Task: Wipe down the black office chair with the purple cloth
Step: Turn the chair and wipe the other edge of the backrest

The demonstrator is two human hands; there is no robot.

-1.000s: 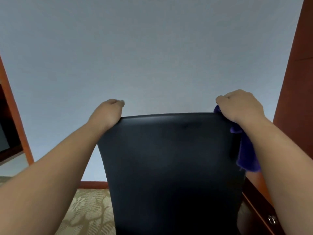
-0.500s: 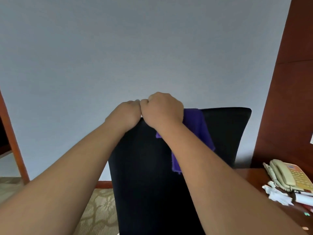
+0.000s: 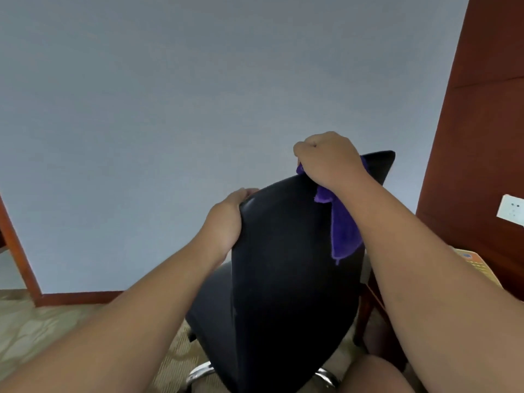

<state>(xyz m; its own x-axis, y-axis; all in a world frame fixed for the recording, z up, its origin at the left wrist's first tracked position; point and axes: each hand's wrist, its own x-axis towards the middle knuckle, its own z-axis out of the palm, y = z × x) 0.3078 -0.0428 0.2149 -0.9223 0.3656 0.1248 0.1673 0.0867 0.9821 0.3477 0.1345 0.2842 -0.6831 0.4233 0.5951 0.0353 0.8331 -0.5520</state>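
I stand behind the black office chair (image 3: 289, 265), looking at the rear face of its backrest. It is a smooth, leather-like panel with a faint sheen at the upper left corner. It is widest near the top, tapers toward the bottom, and has rounded corners. In my view the top edge slopes up to the right.

My left hand (image 3: 226, 219) grasps the upper left corner of the backrest. The palm lies against the side edge and the fingers curl over the top, out of sight on the far side.

My right hand (image 3: 330, 160) is clenched around the purple cloth (image 3: 344, 231) and presses it onto the top edge, toward the right end. The cloth is soft and nubby, like microfibre. A loose fold with a stitched hem hangs down the rear face below my wrist.

The padded black seat (image 3: 211, 302) shows left of the backrest. Below it, 2 curved chrome legs (image 3: 198, 373) of the base rest on a beige patterned carpet (image 3: 42, 330).

Behind the chair is a plain matte pale-blue wall (image 3: 198, 95) with a reddish wooden baseboard (image 3: 79, 296). To the right stands a reddish-brown wood panel (image 3: 482, 137) bearing a white socket plate (image 3: 511, 209).
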